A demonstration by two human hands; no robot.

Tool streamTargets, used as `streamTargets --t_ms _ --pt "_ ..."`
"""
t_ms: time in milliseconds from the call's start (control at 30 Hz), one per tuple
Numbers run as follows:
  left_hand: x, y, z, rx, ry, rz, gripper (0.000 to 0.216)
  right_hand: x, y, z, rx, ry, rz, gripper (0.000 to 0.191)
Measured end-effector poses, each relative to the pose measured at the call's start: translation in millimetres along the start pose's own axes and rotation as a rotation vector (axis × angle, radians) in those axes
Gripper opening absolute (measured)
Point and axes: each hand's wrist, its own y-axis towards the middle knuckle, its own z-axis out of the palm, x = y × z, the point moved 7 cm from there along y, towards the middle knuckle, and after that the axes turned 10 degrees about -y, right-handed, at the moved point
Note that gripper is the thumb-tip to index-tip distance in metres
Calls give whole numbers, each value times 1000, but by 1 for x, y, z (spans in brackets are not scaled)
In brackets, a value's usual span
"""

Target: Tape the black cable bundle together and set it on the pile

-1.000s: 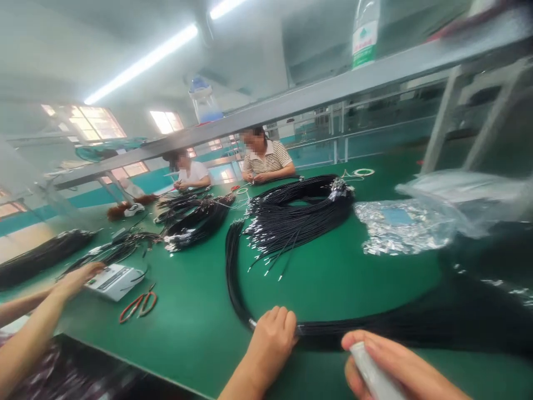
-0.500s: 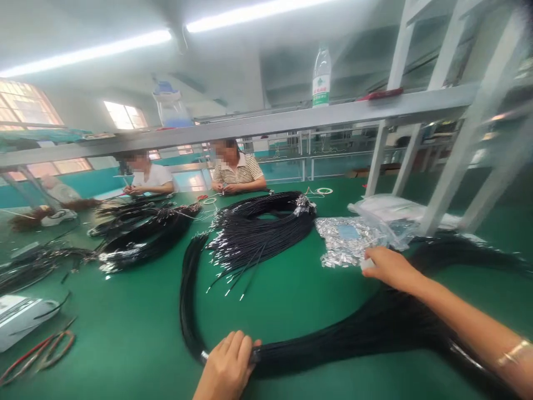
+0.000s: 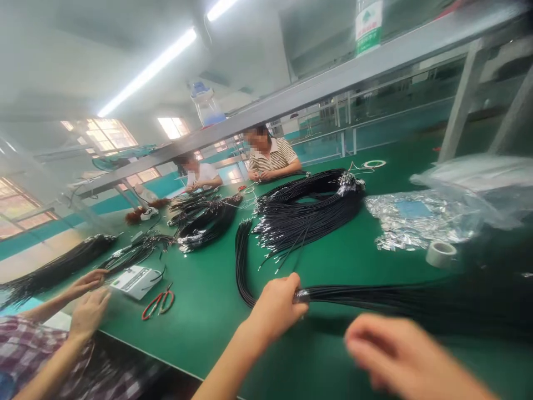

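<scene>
My left hand (image 3: 277, 305) is closed around a bundle of black cables (image 3: 358, 294), right beside a shiny band of clear tape (image 3: 301, 296) wrapped round it. The bundle's near end curves up to the left, and its long part runs off to the right. My right hand (image 3: 395, 353), smeared by motion, hovers in front of the bundle with fingers loosely curled and a gap at the thumb. Nothing shows in it. A roll of tape (image 3: 441, 254) rests on the table behind the cables, beside a clear bag of small silvery parts (image 3: 420, 216).
Large coils of black cable (image 3: 308, 214) lie mid-table. Red-handled cutters (image 3: 158, 303) and a white box (image 3: 137, 281) sit left, near a co-worker's hands (image 3: 89, 305). Two people sit across the green table (image 3: 208, 333). A metal shelf (image 3: 291, 91) spans overhead.
My right hand has let go of the tape roll and come down towards the bundle. My left hand has lifted the bundle slightly. The view has tilted and swung left, bringing in a co-worker's arms.
</scene>
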Motion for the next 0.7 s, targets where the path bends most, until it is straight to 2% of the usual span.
streamTargets --t_ms 67,133,200,267,400,533,700 --pt "-2 3 -5 6 -43 -12 19 -8 -2 49 -53 336 139 27" --pt "-4 6 -8 12 -79 -25 20 -17 8 82 -70 606 249 41" --pt "-6 7 -10 16 -106 -38 18 -20 23 93 -88 800 279 46" --pt "-8 7 -11 18 -120 -44 18 -18 37 93 -91 917 273 44" --pt "-8 7 -11 3 -150 -54 18 -18 49 92 -74 976 235 33" --pt "-5 8 -10 26 -191 -56 14 -34 51 98 -90 867 257 33" --pt "-1 10 -11 132 -314 -114 38 -42 54 102 -85 750 252 34"
